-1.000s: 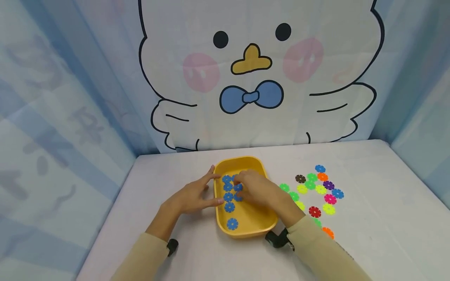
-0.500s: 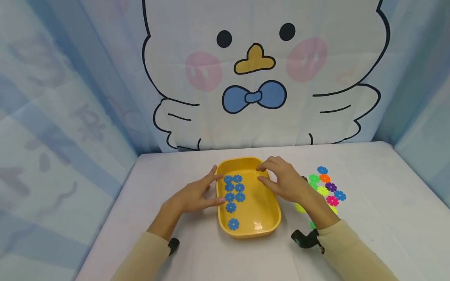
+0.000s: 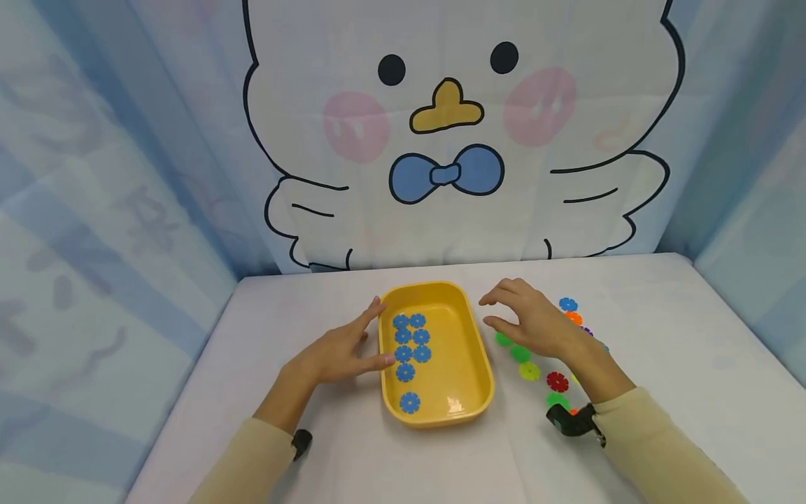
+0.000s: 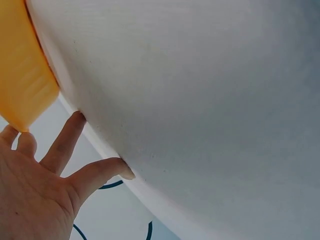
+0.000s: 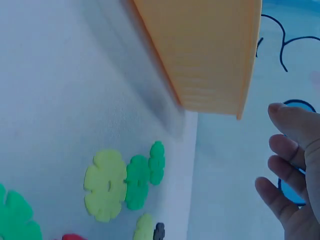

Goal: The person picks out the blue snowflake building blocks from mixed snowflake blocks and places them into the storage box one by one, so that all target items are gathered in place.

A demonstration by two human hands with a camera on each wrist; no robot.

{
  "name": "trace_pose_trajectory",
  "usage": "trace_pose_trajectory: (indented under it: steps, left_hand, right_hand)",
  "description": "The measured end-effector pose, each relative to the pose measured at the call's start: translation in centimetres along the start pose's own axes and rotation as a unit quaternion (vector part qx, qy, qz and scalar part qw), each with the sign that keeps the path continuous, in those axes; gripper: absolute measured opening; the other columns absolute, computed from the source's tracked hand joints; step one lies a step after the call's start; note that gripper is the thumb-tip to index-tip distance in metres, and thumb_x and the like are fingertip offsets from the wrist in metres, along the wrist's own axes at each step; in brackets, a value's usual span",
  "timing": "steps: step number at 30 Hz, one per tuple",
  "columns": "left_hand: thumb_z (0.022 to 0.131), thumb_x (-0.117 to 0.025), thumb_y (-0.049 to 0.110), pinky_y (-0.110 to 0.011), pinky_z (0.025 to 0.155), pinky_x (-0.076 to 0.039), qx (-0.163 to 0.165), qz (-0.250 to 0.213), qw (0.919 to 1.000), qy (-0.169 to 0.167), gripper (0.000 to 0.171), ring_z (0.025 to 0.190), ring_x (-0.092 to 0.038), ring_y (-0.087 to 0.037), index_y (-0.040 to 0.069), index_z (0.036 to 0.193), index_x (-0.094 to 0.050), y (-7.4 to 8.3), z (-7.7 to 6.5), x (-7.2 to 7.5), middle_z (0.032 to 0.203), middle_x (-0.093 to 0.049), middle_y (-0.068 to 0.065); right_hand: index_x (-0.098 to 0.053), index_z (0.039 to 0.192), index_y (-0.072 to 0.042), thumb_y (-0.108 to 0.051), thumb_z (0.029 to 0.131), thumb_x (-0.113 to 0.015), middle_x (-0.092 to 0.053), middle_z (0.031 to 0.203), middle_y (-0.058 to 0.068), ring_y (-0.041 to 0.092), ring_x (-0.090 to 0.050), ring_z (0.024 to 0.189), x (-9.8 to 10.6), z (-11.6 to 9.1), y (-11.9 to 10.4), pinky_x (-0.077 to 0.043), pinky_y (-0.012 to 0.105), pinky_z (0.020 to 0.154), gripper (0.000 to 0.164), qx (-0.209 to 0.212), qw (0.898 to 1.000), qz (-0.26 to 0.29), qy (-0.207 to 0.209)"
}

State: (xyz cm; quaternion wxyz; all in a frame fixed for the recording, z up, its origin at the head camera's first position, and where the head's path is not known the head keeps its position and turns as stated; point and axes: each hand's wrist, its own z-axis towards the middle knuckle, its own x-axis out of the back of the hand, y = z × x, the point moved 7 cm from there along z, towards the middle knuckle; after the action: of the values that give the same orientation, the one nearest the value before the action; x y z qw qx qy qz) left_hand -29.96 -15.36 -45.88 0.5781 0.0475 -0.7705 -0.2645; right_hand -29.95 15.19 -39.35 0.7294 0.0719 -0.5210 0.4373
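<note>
A yellow tray [image 3: 462, 364] stands on the table with several blue snowflake discs [image 3: 420, 337] along its left side, mostly in two columns. My left hand [image 3: 340, 353] rests against the tray's left rim, thumb and fingers spread; its fingers [image 4: 62, 145] touch the tray in the left wrist view. My right hand [image 3: 529, 318] hovers just right of the tray, fingers loosely bent and apart from the thumb, holding nothing. Beneath and beyond it lie loose snowflake discs in mixed colours, among them a red disc [image 3: 557, 381] and a yellow disc [image 5: 106, 185]. My right forearm hides some of them.
The white table [image 3: 453, 462] ends at a curtain [image 3: 302, 105] printed with a cartoon bird. A black wrist camera [image 3: 569, 420] hangs below my right sleeve, over the scattered discs. Another wrist camera [image 3: 302, 443] sits by my left cuff.
My right hand has lifted out of the tray and moved right, past its right rim, uncovering the blue discs. My left hand stays at the left rim.
</note>
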Motion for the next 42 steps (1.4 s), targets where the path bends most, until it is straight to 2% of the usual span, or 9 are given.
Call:
trace_pose_trajectory:
  steps: [4,8,10,18,26,31,34,38,42]
  left_hand:
    - [0.083,-0.062,0.077,-0.062,0.108,-0.046,-0.002,0.001,1.0000,0.000,0.100,0.140,-0.053,-0.025,0.051,0.162,-0.007,0.0,0.0,0.0,0.170,-0.012,0.018]
    - [0.084,-0.063,0.077,-0.063,0.109,-0.045,-0.001,-0.001,1.0000,-0.004,0.100,0.140,-0.053,-0.026,0.051,0.162,-0.007,-0.1,0.0,0.0,0.170,-0.013,0.017]
    - [0.084,-0.063,0.077,-0.063,0.109,-0.045,0.001,-0.004,1.0000,-0.004,0.099,0.140,-0.053,-0.025,0.051,0.162,-0.007,-0.1,-0.1,0.0,0.170,-0.015,0.016]
    - [0.081,-0.063,0.080,-0.065,0.106,-0.047,0.014,-0.014,0.9998,0.003,0.101,0.139,-0.054,-0.027,0.053,0.161,-0.007,-0.3,-0.2,0.0,0.170,-0.020,0.012]
    - [0.081,-0.064,0.079,-0.064,0.106,-0.047,0.012,-0.013,0.9998,0.005,0.100,0.139,-0.054,-0.027,0.054,0.161,-0.009,-0.4,-0.2,-0.1,0.168,-0.029,0.008]
    - [0.081,-0.064,0.078,-0.064,0.106,-0.047,0.003,-0.010,0.9999,0.009,0.099,0.138,-0.055,-0.026,0.053,0.161,-0.010,-0.3,0.0,-0.2,0.170,-0.022,0.013]
    - [0.080,-0.064,0.079,-0.065,0.105,-0.047,0.007,-0.011,0.9998,0.011,0.100,0.138,-0.055,-0.027,0.054,0.160,-0.010,-0.5,-0.1,-0.2,0.169,-0.024,0.011]
    - [0.080,-0.065,0.079,-0.065,0.105,-0.047,0.009,-0.012,0.9998,0.011,0.101,0.138,-0.054,-0.028,0.056,0.160,-0.008,-0.6,-0.2,-0.3,0.169,-0.026,0.009]
    - [0.081,-0.065,0.078,-0.064,0.106,-0.047,0.002,-0.009,0.9999,0.008,0.101,0.138,-0.055,-0.027,0.052,0.161,-0.009,-0.3,-0.1,-0.2,0.170,-0.021,0.012]
  right_hand:
    - [-0.070,0.111,-0.010,-0.008,0.090,-0.079,-0.064,0.106,0.000,0.020,-0.058,0.101,0.5,-0.6,1.1,-0.060,0.037,0.077,0.024,-0.008,1.000,0.006,0.009]
    - [-0.070,0.113,-0.010,-0.005,0.091,-0.078,-0.064,0.107,0.001,0.020,-0.057,0.101,0.8,-1.1,1.9,-0.063,0.035,0.068,0.024,-0.027,0.999,0.021,0.016]
    - [-0.070,0.113,-0.009,-0.004,0.091,-0.077,-0.064,0.108,0.002,0.021,-0.057,0.100,0.9,-1.4,2.3,-0.063,0.037,0.070,0.024,-0.028,0.999,0.015,0.016]
    - [-0.071,0.114,-0.011,-0.007,0.091,-0.078,-0.064,0.112,0.004,0.027,-0.061,0.105,1.3,-2.1,4.1,-0.058,0.049,0.091,0.024,-0.055,0.998,-0.029,0.008]
    - [-0.071,0.114,-0.010,-0.004,0.089,-0.079,-0.065,0.111,0.008,0.029,-0.060,0.107,2.3,-3.1,5.5,-0.057,0.053,0.093,0.027,-0.082,0.995,-0.060,0.000]
    - [-0.071,0.115,-0.009,-0.002,0.088,-0.079,-0.064,0.113,0.010,0.030,-0.060,0.106,2.8,-3.5,6.2,-0.057,0.053,0.092,0.029,-0.078,0.994,-0.074,0.001]
    - [-0.070,0.116,-0.007,-0.002,0.089,-0.078,-0.064,0.114,0.011,0.030,-0.059,0.107,2.7,-3.5,6.9,-0.057,0.054,0.093,0.029,-0.080,0.994,-0.076,-0.009]
    - [-0.070,0.118,-0.006,-0.002,0.091,-0.076,-0.062,0.119,0.012,0.034,-0.058,0.111,2.7,-3.7,8.2,-0.054,0.057,0.097,0.027,-0.098,0.992,-0.079,-0.024]
    - [-0.069,0.120,-0.006,-0.003,0.092,-0.075,-0.061,0.122,0.014,0.037,-0.057,0.114,2.7,-4.1,9.0,-0.052,0.060,0.100,0.028,-0.119,0.989,-0.077,-0.032]
